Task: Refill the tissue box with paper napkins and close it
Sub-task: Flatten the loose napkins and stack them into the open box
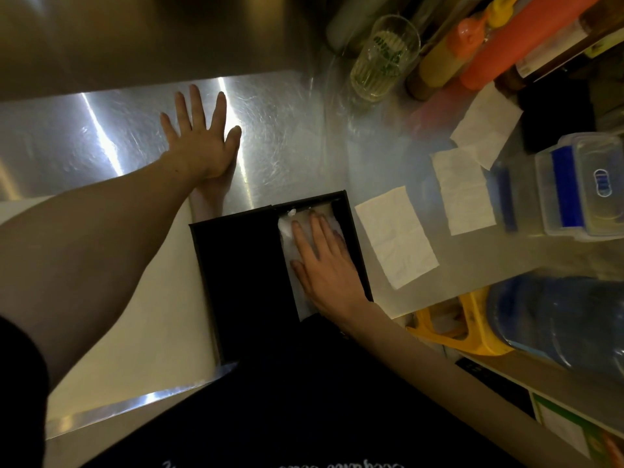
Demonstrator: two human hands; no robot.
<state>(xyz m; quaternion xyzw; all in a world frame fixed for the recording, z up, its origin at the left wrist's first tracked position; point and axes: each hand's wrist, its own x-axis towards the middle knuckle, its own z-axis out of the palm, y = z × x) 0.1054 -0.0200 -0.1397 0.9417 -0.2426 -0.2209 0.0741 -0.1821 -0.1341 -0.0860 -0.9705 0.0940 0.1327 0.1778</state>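
Note:
A black tissue box [236, 271] lies on the steel counter in front of me, its lid slid partly aside so the right part stands open. White napkins [287, 228] fill that opening. My right hand [324, 261] lies flat on them with straight fingers, pressing down inside the box. My left hand [199, 133] rests flat on the bare counter beyond the box, fingers spread, holding nothing. Three loose white napkins lie to the right of the box: one close by [395, 236], one further right [464, 190], one at the back [486, 125].
A ribbed drinking glass [385, 59] and orange and yellow squeeze bottles [472, 45] stand at the back right. Clear plastic containers with blue lids [580, 187] sit at the right edge. Below the counter edge are a blue water jug [557, 322] and a yellow stool [452, 329].

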